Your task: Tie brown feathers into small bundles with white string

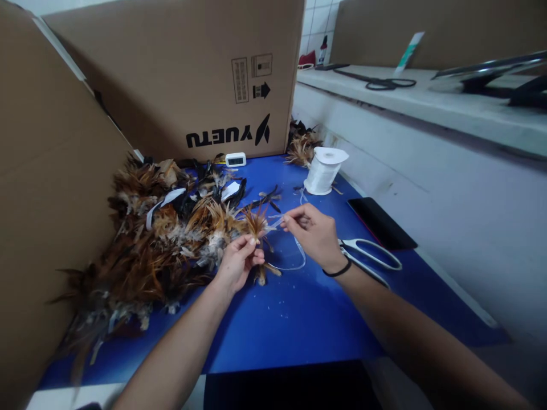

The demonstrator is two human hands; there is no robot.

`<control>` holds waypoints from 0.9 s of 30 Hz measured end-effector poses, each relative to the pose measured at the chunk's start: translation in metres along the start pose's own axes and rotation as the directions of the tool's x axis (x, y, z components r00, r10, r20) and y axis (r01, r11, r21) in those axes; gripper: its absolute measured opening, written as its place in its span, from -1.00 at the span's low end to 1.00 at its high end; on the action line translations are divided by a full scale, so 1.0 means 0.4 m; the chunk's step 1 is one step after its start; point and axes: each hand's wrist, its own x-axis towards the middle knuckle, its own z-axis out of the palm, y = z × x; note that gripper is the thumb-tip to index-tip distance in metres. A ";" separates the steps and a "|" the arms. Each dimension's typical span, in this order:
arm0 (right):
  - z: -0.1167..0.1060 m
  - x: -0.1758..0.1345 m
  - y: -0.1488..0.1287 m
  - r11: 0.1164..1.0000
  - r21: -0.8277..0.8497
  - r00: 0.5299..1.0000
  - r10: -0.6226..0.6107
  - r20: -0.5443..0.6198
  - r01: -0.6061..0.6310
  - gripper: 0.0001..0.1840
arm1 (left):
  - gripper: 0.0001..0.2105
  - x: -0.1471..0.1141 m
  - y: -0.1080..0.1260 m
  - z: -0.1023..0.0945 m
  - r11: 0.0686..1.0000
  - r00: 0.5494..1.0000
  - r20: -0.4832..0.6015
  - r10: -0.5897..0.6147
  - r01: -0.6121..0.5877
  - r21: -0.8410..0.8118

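Note:
Between thumb and fingers, my left hand [241, 260] pinches a small bundle of brown feathers [255, 221], its tips fanned upward. My right hand [311, 230] is closed on a thin white ribbon [301, 255], close to the right of the bundle. The ribbon runs across to the feathers and loops down onto the blue table. Whether it is wound around the bundle I cannot tell. A spool of white ribbon [323, 173] stands upright behind my right hand. White-handled scissors [372, 254] lie by my right wrist, their blades hidden behind the arm.
A large heap of brown and black feathers [141, 267] covers the left of the blue table [290, 336]. Cardboard walls [171, 74] rise at the left and back. A white digital clock [235, 160] stands at the back. A black phone [382, 223] lies near the right edge.

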 end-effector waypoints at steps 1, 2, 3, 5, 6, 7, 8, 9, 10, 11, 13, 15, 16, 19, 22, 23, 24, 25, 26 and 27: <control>0.000 -0.002 0.001 1.000 -0.011 1.000 -0.013 -0.010 0.013 -0.91 | -0.78 0.001 -0.002 -0.001 1.000 1.000 0.001 -0.006 0.006 -0.004; 0.001 -0.003 0.002 1.000 -0.019 1.000 -0.020 -0.021 0.020 -0.91 | -0.78 0.002 -0.003 -0.001 1.000 1.000 0.001 -0.010 0.010 -0.009; 0.001 -0.004 0.004 0.999 -0.025 0.999 -0.023 -0.030 0.022 -0.91 | -0.78 0.004 -0.004 -0.002 1.000 1.000 -0.001 -0.011 0.011 -0.015; 0.001 -0.007 0.006 0.999 -0.027 0.999 -0.022 -0.035 0.021 -0.91 | -0.79 0.006 -0.006 -0.003 1.000 1.000 -0.009 -0.009 0.009 -0.026; 0.001 -0.008 0.006 1.000 -0.025 0.999 -0.020 -0.032 0.020 -0.90 | -0.80 0.007 -0.007 -0.003 1.000 1.000 -0.014 -0.006 0.005 -0.030; 0.000 -0.010 0.007 1.000 -0.021 1.000 -0.019 -0.024 0.019 -0.90 | -0.80 0.008 -0.007 -0.004 0.999 1.000 -0.019 -0.002 0.002 -0.033; -0.001 -0.012 0.006 1.000 -0.016 1.000 -0.018 -0.014 0.018 -0.91 | -0.80 0.010 -0.007 -0.005 0.999 1.000 -0.026 0.003 -0.004 -0.035; -0.002 -0.014 0.006 1.000 -0.013 1.000 -0.016 -0.002 0.016 -0.91 | -0.80 0.011 -0.007 -0.006 0.999 0.999 -0.033 0.010 -0.011 -0.033; -0.004 -0.016 0.005 1.000 -0.010 1.000 -0.012 0.010 0.012 -0.91 | -0.80 0.012 -0.006 -0.007 0.999 0.999 -0.041 0.019 -0.021 -0.030; -0.005 -0.018 0.004 1.000 -0.006 1.000 -0.003 0.022 0.004 -0.92 | -0.80 0.013 -0.004 -0.008 0.999 0.998 -0.047 0.032 -0.033 -0.025; -0.008 -0.019 0.002 1.000 0.018 0.998 0.023 0.053 -0.024 -0.92 | -0.80 0.015 -0.001 -0.010 0.998 0.996 -0.061 0.061 -0.062 -0.011; -0.009 -0.017 -0.001 0.995 0.069 0.993 0.066 0.096 -0.073 -0.90 | -0.80 0.016 0.002 -0.012 0.996 0.993 -0.070 0.092 -0.092 0.009; -0.009 -0.014 -0.003 0.988 0.103 0.987 0.101 0.128 -0.115 -0.88 | -0.80 0.016 0.003 -0.013 0.994 0.992 -0.071 0.109 -0.107 0.020; -0.007 -0.007 -0.008 0.920 0.217 0.928 0.267 0.260 -0.326 -0.84 | -0.79 0.015 0.005 -0.014 0.990 0.989 -0.059 0.135 -0.132 0.059; 0.000 -0.006 -0.011 0.801 0.265 0.816 0.412 0.405 -0.537 -0.80 | -0.79 0.012 0.007 -0.013 0.989 0.992 -0.033 0.121 -0.118 0.092; 0.004 -0.007 -0.011 0.778 0.255 0.783 0.433 0.445 -0.575 -0.77 | -0.79 0.011 0.008 -0.012 0.989 0.993 -0.022 0.113 -0.110 0.100; 0.007 -0.009 -0.010 0.766 0.237 0.756 0.440 0.484 -0.598 -0.73 | -0.79 0.010 0.008 -0.011 0.989 0.994 -0.011 0.106 -0.104 0.106; 0.011 -0.012 -0.008 0.763 0.221 0.735 0.433 0.522 -0.607 -0.69 | -0.79 0.009 0.009 -0.009 0.989 0.995 0.001 0.099 -0.099 0.110; 0.013 -0.015 -0.005 0.767 0.212 0.720 0.415 0.556 -0.605 -0.65 | -0.79 0.009 0.009 -0.009 0.989 0.996 0.012 0.092 -0.093 0.112; 0.016 -0.018 -0.002 0.777 0.208 0.714 0.391 0.580 -0.595 -0.64 | -0.80 0.008 0.009 -0.008 0.990 0.996 0.019 0.088 -0.089 0.113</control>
